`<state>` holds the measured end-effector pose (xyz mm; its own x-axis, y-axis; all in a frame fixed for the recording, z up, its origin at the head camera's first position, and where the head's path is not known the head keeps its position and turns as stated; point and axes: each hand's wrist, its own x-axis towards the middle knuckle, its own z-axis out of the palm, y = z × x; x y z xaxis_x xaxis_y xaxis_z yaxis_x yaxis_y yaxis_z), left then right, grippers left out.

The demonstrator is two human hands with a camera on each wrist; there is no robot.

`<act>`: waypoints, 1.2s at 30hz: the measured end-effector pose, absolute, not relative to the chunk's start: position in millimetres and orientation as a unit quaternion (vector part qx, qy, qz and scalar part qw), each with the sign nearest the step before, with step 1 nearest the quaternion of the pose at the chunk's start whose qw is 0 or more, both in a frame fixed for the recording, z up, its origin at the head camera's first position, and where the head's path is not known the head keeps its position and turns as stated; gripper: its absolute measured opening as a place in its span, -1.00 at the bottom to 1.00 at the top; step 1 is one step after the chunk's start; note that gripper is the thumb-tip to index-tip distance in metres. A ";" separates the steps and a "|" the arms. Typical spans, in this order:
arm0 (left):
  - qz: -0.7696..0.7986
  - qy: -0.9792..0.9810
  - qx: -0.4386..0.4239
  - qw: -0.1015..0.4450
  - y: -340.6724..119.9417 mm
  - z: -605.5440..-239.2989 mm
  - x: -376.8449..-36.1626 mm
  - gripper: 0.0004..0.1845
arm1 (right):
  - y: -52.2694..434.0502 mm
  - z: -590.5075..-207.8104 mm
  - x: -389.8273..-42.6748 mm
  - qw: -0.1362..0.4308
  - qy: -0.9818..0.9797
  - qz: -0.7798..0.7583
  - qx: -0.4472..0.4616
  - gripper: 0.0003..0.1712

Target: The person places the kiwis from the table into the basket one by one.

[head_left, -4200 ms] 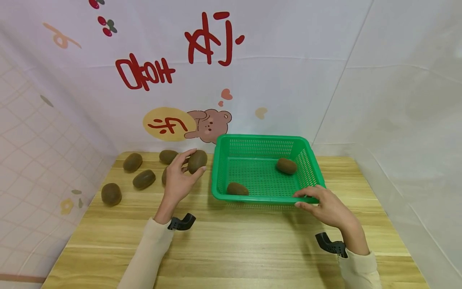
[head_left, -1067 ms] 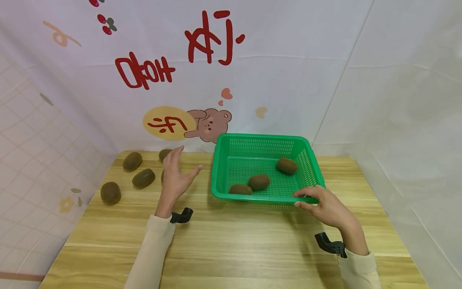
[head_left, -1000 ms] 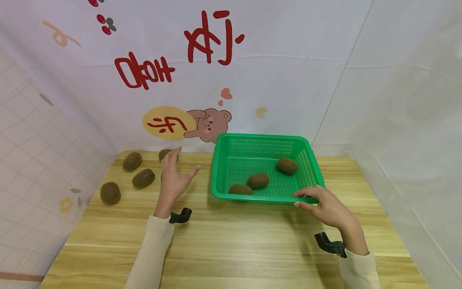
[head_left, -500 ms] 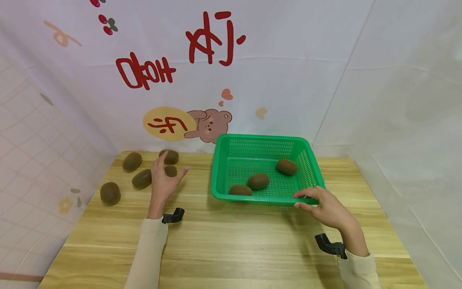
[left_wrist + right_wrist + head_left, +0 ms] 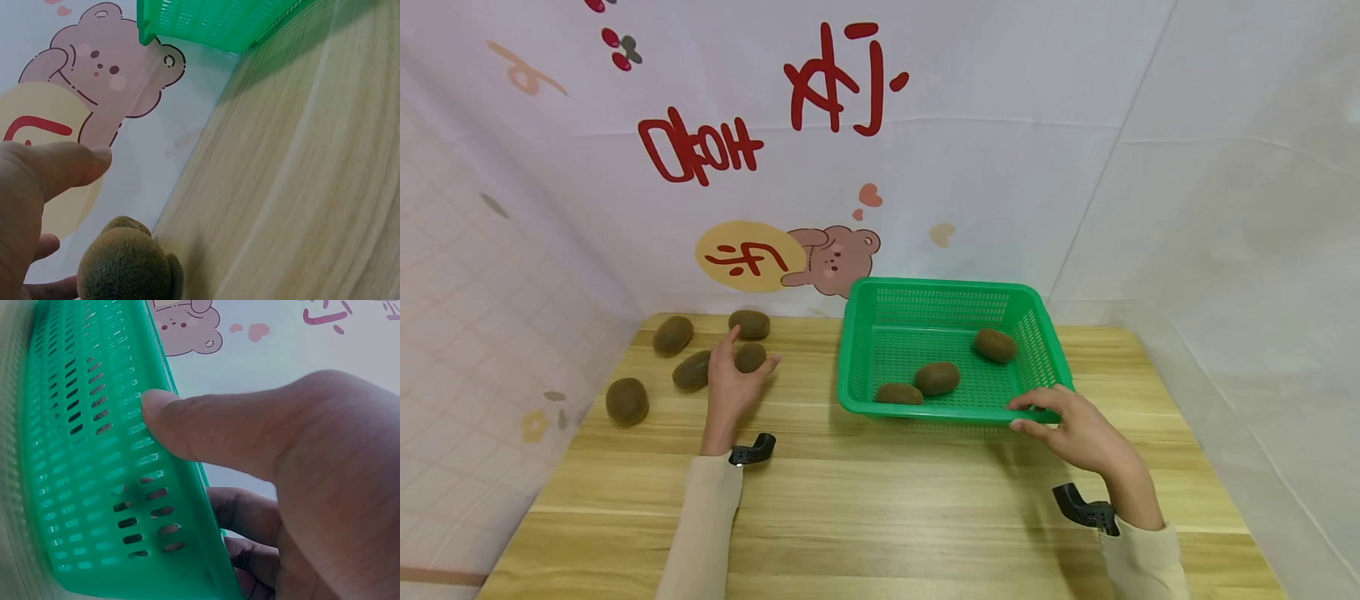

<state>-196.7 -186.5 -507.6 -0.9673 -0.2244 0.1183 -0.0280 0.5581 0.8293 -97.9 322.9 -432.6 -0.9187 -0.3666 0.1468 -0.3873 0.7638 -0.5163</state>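
The worktop [image 5: 880, 517] carries a green basket [image 5: 917, 343], its near rim [image 5: 955, 414] pinched by the right hand [image 5: 1078, 429]. The left hand [image 5: 732, 385], thumb and fingers parted, is around an ungripped kiwi [image 5: 751, 357] left of the basket.

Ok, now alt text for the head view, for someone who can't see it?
A person's left hand is open at one kiwi on a wooden table, while the right hand grips the near rim of a green basket holding three kiwis. Four other kiwis lie nearby on the table.
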 end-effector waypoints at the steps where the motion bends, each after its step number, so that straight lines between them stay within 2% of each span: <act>1: -0.464 -0.877 0.075 0.101 -187.1 -508.2 -197.2 -0.01 | 322.9 -432.4 -98.0 0.020 -0.939 0.278 0.202 -0.77; 9: -0.449 -0.887 0.083 0.074 -188.2 -508.1 -197.3 -0.09 | 324.1 -431.0 -98.1 0.024 -0.938 0.282 0.201 -0.77; 20: -0.439 -0.892 0.093 0.057 -190.8 -506.7 -192.7 -0.30 | 324.1 -430.0 -97.0 0.011 -0.938 0.288 0.192 -0.78; 36: -0.451 -0.889 0.060 0.054 -188.4 -507.0 -190.9 -0.35 | 322.0 -430.7 -97.5 0.004 -0.940 0.288 0.185 -0.79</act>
<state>-190.9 -188.4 -507.0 -0.9868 -0.1563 0.0420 -0.0583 0.5853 0.8087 -97.5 322.0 -430.7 -0.9313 -0.3458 0.1146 -0.3506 0.7654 -0.5396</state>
